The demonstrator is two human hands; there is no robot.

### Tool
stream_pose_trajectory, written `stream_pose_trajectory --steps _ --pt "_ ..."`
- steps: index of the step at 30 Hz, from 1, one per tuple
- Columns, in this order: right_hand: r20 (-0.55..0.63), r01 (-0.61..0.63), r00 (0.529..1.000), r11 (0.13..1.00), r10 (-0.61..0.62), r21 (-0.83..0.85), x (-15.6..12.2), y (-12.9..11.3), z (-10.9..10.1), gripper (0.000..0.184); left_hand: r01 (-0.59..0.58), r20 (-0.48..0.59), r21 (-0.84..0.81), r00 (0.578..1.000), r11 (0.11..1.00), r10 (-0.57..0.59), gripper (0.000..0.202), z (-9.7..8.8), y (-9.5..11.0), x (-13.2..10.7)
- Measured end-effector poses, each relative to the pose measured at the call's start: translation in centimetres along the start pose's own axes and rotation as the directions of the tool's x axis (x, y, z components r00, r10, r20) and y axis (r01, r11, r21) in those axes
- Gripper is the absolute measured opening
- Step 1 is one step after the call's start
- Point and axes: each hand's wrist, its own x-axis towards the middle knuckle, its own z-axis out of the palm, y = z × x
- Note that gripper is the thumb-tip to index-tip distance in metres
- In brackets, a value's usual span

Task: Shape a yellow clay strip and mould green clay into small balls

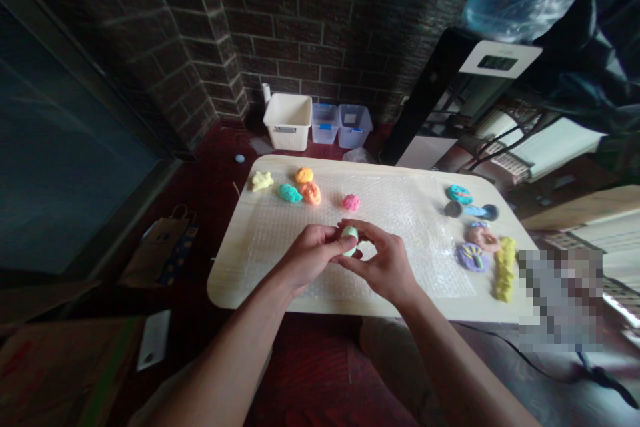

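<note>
A small lump of pale green modelling clay (pixel 349 239) is pinched between my two hands, above the middle of the table. My left hand (pixel 315 247) presses it from the left, thumb on top. From the right, my right hand (pixel 383 257) curves its fingers and thumb around it. Beyond the hands a pink clay lump (pixel 351 202) rests on bubble wrap (pixel 400 213). Further left lie an orange-yellow lump (pixel 304 175), a coral-orange lump (pixel 311 194), a teal lump (pixel 289 193) and a pale yellow piece (pixel 262 180).
Along the table's (pixel 230 280) right side lie a dumbbell-shaped blue and grey piece (pixel 473 211), a teal disc (pixel 459 194), a purple disc (pixel 473 258) and a yellow strip (pixel 505 270). Behind stand a white bin (pixel 289 121), clear boxes (pixel 354 125) and a water dispenser (pixel 425 100).
</note>
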Motion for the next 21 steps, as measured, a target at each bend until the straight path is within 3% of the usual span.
stream_pose_trajectory --steps 4,7,10,13,16,18,21 --pt "-0.039 0.057 0.997 0.996 -0.059 -0.067 0.07 -0.29 -0.16 0.057 -0.004 0.049 -0.067 0.999 0.998 0.007 0.033 0.19 0.19 -0.13" --pt "-0.028 0.066 0.997 0.993 -0.069 -0.094 0.06 -0.42 -0.21 0.056 -0.021 0.023 -0.065 0.999 0.998 0.023 0.038 0.33 0.25 -0.07" --pt "-0.020 0.086 0.996 0.991 -0.088 -0.100 0.07 -0.28 -0.09 0.049 -0.052 0.007 0.005 0.999 0.999 0.052 0.040 0.38 0.30 0.01" --pt "-0.031 0.172 0.984 0.982 -0.175 -0.076 0.17 0.02 0.09 0.059 -0.155 0.013 0.161 0.988 0.975 0.155 0.040 0.33 0.33 -0.03" --pt "-0.045 0.251 0.966 0.965 -0.255 -0.069 0.25 0.04 0.01 0.064 -0.299 0.005 0.444 0.944 0.845 0.331 0.032 0.15 0.22 -0.13" --pt "-0.052 0.273 0.960 0.960 -0.276 -0.058 0.24 -0.17 -0.18 0.052 -0.335 0.009 0.608 0.909 0.719 0.416 0.028 0.03 0.08 -0.13" --pt "-0.083 0.261 0.961 0.965 -0.262 -0.026 0.18 -0.50 -0.45 0.039 -0.365 0.020 0.692 0.872 0.623 0.489 0.026 -0.08 -0.12 -0.02"
